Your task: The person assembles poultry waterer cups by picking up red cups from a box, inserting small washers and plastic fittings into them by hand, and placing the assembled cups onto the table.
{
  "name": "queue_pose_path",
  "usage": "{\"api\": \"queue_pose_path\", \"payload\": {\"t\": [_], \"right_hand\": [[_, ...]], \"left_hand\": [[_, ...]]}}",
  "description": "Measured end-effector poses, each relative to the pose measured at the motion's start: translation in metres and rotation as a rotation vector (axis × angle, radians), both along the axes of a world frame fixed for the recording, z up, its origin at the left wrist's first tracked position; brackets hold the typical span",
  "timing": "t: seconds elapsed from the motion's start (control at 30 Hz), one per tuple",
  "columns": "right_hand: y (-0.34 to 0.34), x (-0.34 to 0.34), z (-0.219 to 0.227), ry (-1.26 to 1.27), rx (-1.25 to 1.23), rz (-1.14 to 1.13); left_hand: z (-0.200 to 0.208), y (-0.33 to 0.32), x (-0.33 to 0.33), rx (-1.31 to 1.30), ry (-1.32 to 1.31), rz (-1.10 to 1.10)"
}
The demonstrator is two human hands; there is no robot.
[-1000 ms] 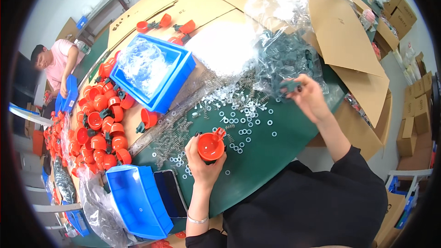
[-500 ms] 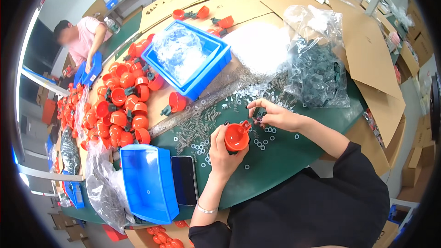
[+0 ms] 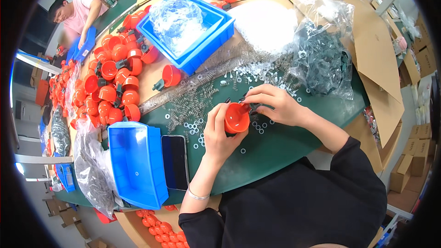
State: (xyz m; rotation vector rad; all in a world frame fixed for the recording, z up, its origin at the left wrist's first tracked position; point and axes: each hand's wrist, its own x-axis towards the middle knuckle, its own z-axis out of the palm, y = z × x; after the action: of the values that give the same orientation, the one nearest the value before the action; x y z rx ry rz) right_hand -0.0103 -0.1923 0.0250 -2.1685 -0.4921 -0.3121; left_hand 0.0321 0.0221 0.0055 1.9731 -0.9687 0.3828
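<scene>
My left hand point(image 3: 219, 134) is wrapped round a red plastic cup point(image 3: 236, 118), its open mouth tilted up toward me. At the cup's far right side, the fingers of my right hand point(image 3: 274, 104) are pinched together against its stem. A small dark part shows between those fingertips, mostly hidden by them. White washers point(image 3: 261, 128) lie scattered on the green tabletop point(image 3: 271, 156) around my hands. Beyond them are many loose metal springs point(image 3: 193, 103) and small white plastic pins point(image 3: 259, 71).
Red cups point(image 3: 115, 80) are heaped at left. A blue bin point(image 3: 138, 165) and a phone point(image 3: 175, 160) lie beside my left forearm. Farther off stand stacked blue trays point(image 3: 188, 62), a white pile point(image 3: 266, 25) and a bag of dark green parts point(image 3: 321, 59). A co-worker point(image 3: 82, 14) sits far left.
My right hand has come in to the cup and now touches its stem, where before it was apart on the right. The view has shifted slightly.
</scene>
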Motion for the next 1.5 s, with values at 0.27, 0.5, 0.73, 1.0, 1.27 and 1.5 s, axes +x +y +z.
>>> {"api": "queue_pose_path", "payload": {"t": [0.27,0.5,0.73,1.0,1.27,1.5], "right_hand": [[0.004,-0.002,-0.006,0.200,0.222,-0.035],[0.002,-0.001,-0.011,0.077,0.164,0.029],[0.008,-0.003,-0.018,-0.024,0.147,0.015],[0.022,-0.004,-0.025,-0.256,-0.029,-0.012],[0.033,-0.002,-0.027,-0.398,-0.075,-0.175],[0.033,-0.003,-0.030,-0.378,-0.096,-0.156]], "left_hand": [[0.001,0.003,-0.002,-0.025,0.100,-0.035],[-0.001,0.005,0.001,-0.040,0.049,-0.103],[-0.005,0.005,0.000,-0.044,-0.013,-0.127],[0.001,0.001,-0.003,-0.109,0.140,-0.040],[0.002,-0.007,-0.007,-0.154,0.283,0.004],[0.005,-0.006,-0.004,-0.145,0.391,0.002]]}}
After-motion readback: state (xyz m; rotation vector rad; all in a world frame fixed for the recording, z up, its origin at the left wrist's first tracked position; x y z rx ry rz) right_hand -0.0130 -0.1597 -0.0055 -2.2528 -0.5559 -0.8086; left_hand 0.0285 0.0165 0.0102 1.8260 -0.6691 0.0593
